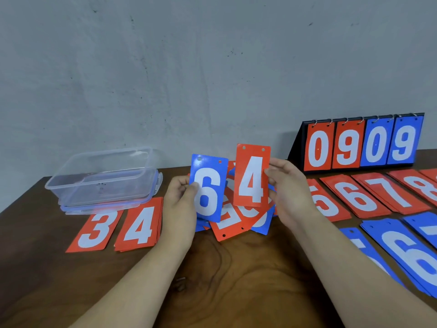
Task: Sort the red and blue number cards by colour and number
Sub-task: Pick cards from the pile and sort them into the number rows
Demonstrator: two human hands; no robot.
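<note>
Stretching across the whole lower view, the dark wooden surface (236,280) carries everything, backed by a grey wall. Largest on it, a black flip scoreboard (361,143) stands at the back right, showing red 0 and 9, then blue 0 and 9. At the back left a clear plastic box (101,176) sits on its lid; nothing shows inside it. Sorted red stacks lie flat: 3 (95,229) and 4 (139,224) on the left, 5, 6, 7 and 8 on the right, with blue stacks nearer. A mixed pile (238,216) lies in the middle. Above it, forearms reaching forward, the left hand (179,200) pinches a blue 6 card (208,189) upright by its left edge, and the right hand (288,190) pinches a red 4 card (251,176) by its right edge.
</note>
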